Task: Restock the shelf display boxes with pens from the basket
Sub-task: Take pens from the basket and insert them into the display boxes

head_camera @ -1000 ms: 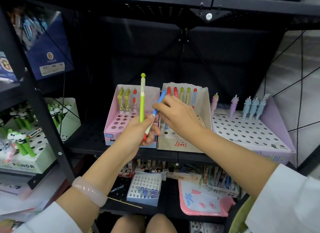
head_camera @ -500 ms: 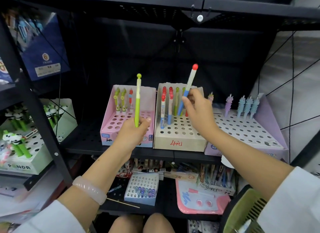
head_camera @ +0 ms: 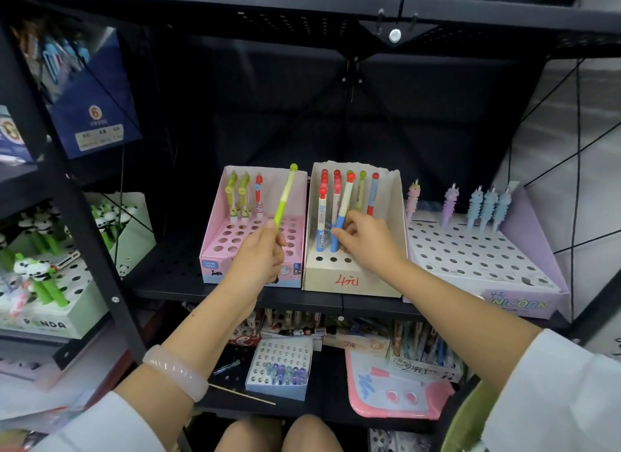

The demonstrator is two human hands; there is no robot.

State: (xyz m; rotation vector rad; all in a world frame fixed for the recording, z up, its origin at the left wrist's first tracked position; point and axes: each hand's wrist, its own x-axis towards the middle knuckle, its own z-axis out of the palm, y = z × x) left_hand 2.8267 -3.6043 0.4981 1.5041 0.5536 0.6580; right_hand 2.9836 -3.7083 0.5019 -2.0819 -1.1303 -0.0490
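Holding a green pen [head_camera: 284,199] by its low end, the left hand [head_camera: 260,255] curls its fingers round it in front of the pink display box [head_camera: 232,250]. The pen leans to the right now; half a second ago it stood straighter. The right hand [head_camera: 364,239] has come down into the cream display box [head_camera: 353,280]. Its fingers pinch the blue end of a red-capped pen [head_camera: 342,213], which was up in the air before and now stands low among the other pens, leaning a little.
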